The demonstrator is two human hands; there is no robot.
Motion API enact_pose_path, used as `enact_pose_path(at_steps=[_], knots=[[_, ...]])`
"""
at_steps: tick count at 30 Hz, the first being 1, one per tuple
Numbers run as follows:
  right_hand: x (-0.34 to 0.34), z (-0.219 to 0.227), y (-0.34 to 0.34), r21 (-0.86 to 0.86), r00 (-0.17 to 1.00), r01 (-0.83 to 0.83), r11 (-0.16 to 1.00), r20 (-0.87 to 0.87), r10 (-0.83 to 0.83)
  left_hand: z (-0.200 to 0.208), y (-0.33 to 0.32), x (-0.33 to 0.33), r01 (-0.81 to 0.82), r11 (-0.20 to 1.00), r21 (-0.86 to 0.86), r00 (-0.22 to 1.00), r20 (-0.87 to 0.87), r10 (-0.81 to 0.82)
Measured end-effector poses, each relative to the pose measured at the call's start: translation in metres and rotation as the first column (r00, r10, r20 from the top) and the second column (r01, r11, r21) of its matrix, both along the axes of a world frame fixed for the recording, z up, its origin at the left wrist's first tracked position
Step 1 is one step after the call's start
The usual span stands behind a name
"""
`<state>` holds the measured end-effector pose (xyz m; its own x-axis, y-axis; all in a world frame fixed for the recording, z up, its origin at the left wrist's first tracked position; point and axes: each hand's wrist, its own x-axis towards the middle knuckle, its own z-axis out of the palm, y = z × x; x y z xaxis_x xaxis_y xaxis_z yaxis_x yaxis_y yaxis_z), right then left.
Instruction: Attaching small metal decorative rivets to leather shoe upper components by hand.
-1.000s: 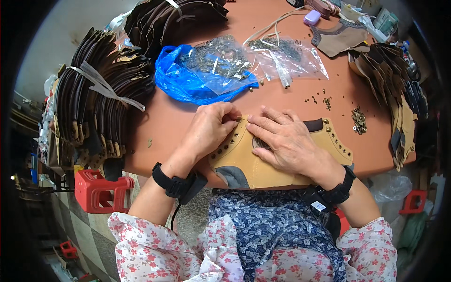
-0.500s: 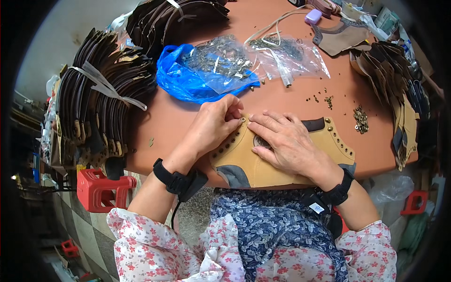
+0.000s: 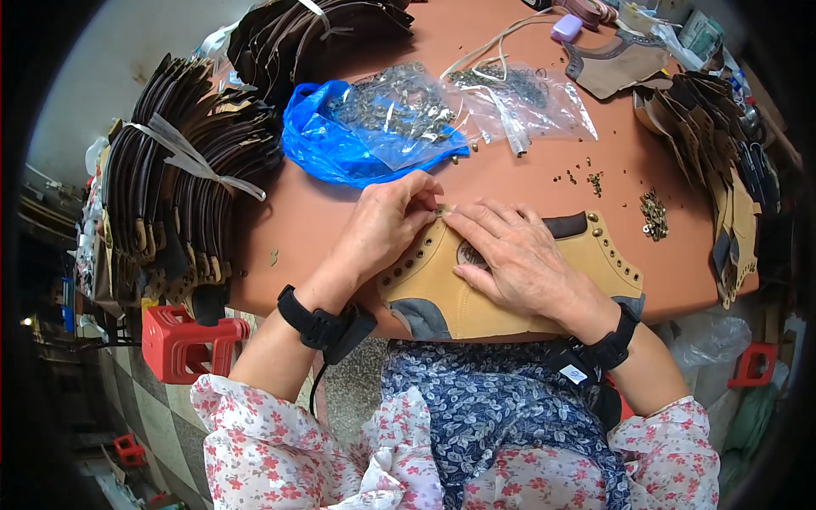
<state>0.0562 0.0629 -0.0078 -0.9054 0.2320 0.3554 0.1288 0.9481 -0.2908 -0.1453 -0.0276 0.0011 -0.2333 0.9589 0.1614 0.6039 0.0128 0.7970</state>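
Note:
A tan shoe upper [image 3: 459, 293] with grey patches and a dark collar lies at the table's front edge. Rows of dark eyelets [image 3: 411, 262] run along its two curved edges. At its upper left corner, my left hand [image 3: 387, 221] is closed in a pinch beside a small brass-coloured fitting [image 3: 441, 210]. What the fingertips hold is mostly hidden. My right hand [image 3: 518, 255] lies flat across the upper, fingers stretched toward that same corner and thumb apart, covering part of a round dark mark.
Bundled dark shoe pieces [image 3: 170, 187] stand at left, more uppers [image 3: 701, 144] at right. Behind my hands are a blue plastic bag [image 3: 319, 140] and clear bags of metal fittings [image 3: 399, 106]. Loose hooks [image 3: 654, 214] and eyelets [image 3: 596, 183] lie at right. A red stool [image 3: 174, 344] stands below.
My right fingertips have shifted slightly left, closer to the fitting at the corner. My left hand keeps its pinch there, and the shoe upper has hardly moved.

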Motion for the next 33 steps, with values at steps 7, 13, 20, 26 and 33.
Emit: enact_pose_path(at_steps=[7,13,20,26,33], knots=[[-0.002,0.0,0.003,-0.017,1.0,0.001,1.0,0.023,0.0,0.004,0.002,0.002,-0.014,0.999,-0.04,1.0,-0.02,0.013],[-0.005,0.002,0.002,0.085,0.999,-0.003,0.996,0.049,-0.001,0.001,0.0,-0.002,0.024,0.999,-0.039,0.996,-0.083,-0.028],[-0.007,0.002,0.001,0.223,0.995,-0.002,0.975,0.093,-0.019,-0.005,-0.031,0.007,0.149,0.987,0.056,0.841,-0.532,-0.097],[-0.008,0.006,0.0,0.231,0.988,-0.021,0.973,0.151,-0.015,-0.012,-0.038,0.01,0.162,0.984,0.07,0.78,-0.621,-0.084],[-0.006,0.006,0.003,0.078,0.993,-0.002,0.997,0.12,-0.008,-0.019,-0.039,0.014,0.156,0.977,0.147,0.805,-0.592,-0.039]])
